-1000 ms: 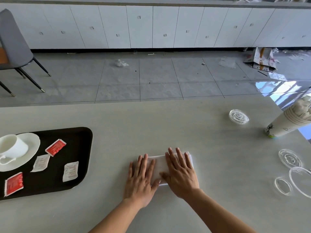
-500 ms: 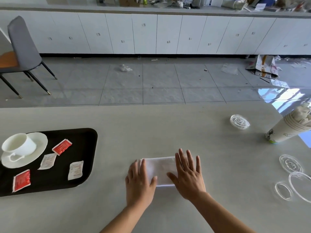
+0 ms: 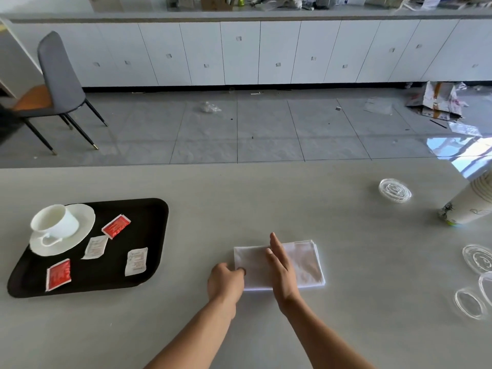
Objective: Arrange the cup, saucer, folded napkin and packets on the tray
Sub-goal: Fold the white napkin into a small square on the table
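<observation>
Counter [image 3: 266, 203] comes first: pale grey, it fills the lower half of the view, its far edge meeting the tiled floor. Toward its left edge sits the black tray [image 3: 149, 235], which already carries the saucer [image 3: 80, 235] with the white cup [image 3: 54, 222] standing on it at the tray's far left corner. Four packets lie loose on the tray's bare surface: a red packet [image 3: 116, 226] just beside the saucer, a white packet [image 3: 95, 247] touching the saucer's rim, another white packet [image 3: 136, 261] nearer the tray's right edge, and a second red packet [image 3: 58, 274] toward its near edge.

Only the folded napkin [image 3: 300, 262] is off the tray. It lies flat near the counter's near edge, about midway along, well to the right of the tray, with its long axis running left to right.

Both hands are on it. The left hand [image 3: 226, 282] has its grip closed on the napkin's left end, fingers curled at that edge. The right hand [image 3: 279, 265] rests across the napkin's middle, open and edge-on, fingers straight and together, clamped on nothing.

The tray lies leftward of both hands, so the left hand, nearer it and already pinching the cloth, looks better placed to carry the napkin over to the bare part of the tray.
</observation>
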Demonstrator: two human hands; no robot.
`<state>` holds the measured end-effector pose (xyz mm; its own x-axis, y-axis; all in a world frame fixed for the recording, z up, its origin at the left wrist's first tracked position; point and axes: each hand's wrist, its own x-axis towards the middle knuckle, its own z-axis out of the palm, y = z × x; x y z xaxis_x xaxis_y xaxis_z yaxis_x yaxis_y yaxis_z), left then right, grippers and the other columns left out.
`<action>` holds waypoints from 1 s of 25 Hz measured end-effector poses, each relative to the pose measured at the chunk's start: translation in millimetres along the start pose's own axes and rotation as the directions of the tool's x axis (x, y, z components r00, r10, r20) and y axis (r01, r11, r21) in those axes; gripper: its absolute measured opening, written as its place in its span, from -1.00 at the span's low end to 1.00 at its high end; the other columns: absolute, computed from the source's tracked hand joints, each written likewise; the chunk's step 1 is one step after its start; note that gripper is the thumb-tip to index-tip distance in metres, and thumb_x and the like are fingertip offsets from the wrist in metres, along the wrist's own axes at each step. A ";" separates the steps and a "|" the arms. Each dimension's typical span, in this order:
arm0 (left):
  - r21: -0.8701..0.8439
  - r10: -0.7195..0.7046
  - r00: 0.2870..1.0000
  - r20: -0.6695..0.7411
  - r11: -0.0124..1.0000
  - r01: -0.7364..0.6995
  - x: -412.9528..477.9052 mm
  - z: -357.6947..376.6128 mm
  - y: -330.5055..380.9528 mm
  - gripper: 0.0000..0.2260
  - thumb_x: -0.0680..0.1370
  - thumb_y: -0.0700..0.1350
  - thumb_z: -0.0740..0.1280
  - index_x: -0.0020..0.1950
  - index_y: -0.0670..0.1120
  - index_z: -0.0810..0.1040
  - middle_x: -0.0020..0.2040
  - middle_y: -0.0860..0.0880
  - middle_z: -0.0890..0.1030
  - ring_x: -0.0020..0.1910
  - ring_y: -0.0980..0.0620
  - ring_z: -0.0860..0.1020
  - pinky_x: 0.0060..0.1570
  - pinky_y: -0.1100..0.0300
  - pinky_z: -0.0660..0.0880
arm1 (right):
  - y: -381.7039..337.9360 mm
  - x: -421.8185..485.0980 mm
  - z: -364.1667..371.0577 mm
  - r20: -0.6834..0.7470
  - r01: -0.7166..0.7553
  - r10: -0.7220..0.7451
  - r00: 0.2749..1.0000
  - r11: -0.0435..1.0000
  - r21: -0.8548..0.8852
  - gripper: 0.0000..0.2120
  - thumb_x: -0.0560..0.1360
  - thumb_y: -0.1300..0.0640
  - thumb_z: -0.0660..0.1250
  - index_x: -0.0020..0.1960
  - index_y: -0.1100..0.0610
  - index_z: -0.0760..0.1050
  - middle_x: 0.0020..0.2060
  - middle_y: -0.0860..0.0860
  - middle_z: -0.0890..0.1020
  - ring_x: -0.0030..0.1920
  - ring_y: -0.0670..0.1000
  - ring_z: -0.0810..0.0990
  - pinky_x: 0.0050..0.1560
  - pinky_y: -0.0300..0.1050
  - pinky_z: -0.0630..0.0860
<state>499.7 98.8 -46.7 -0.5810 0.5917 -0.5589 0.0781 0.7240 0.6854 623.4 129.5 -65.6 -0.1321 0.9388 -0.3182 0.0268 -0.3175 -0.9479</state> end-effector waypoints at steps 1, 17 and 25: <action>0.015 0.001 1.000 0.012 1.000 -0.001 0.8 0.0 1.8 -0.87 0.40 -0.10 0.39 -0.28 -0.14 0.53 -0.33 -0.06 0.59 -0.36 -0.05 0.50 -0.38 0.18 0.36 | -1.3 1.3 -1.4 0.007 -0.013 0.013 1.000 1.000 0.019 -0.54 0.65 0.09 0.20 0.53 -0.01 0.26 0.51 -0.15 0.30 0.48 -0.19 0.24 0.48 -0.18 0.14; 0.008 0.069 0.997 0.027 0.998 -0.069 11.8 -3.1 -1.2 -0.79 0.38 -0.23 0.34 -0.45 -0.10 0.41 -0.47 -0.08 0.39 -0.46 -0.08 0.35 -0.44 0.03 0.56 | 15.8 -37.3 -8.2 0.000 0.044 -0.045 0.999 0.994 0.097 -0.56 0.59 0.07 0.24 0.47 -0.04 0.35 0.42 -0.23 0.41 0.39 -0.36 0.31 0.31 -0.35 0.28; -0.126 0.100 0.995 0.023 0.987 -0.097 9.5 0.0 1.7 -0.85 0.42 -0.22 0.32 -0.36 -0.14 0.51 -0.41 -0.07 0.53 -0.42 -0.07 0.52 -0.50 0.07 0.61 | 10.0 -38.9 -18.0 -0.124 0.038 -0.040 0.992 0.999 -0.020 -0.54 0.54 0.33 0.29 0.37 -0.01 0.48 0.27 -0.21 0.56 0.24 -0.22 0.53 0.26 -0.21 0.44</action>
<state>494.4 105.7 -50.9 -0.5513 0.6694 -0.4980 0.0308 0.6128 0.7896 646.6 92.2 -63.0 -0.0096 0.9601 -0.2794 0.0416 -0.2788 -0.9595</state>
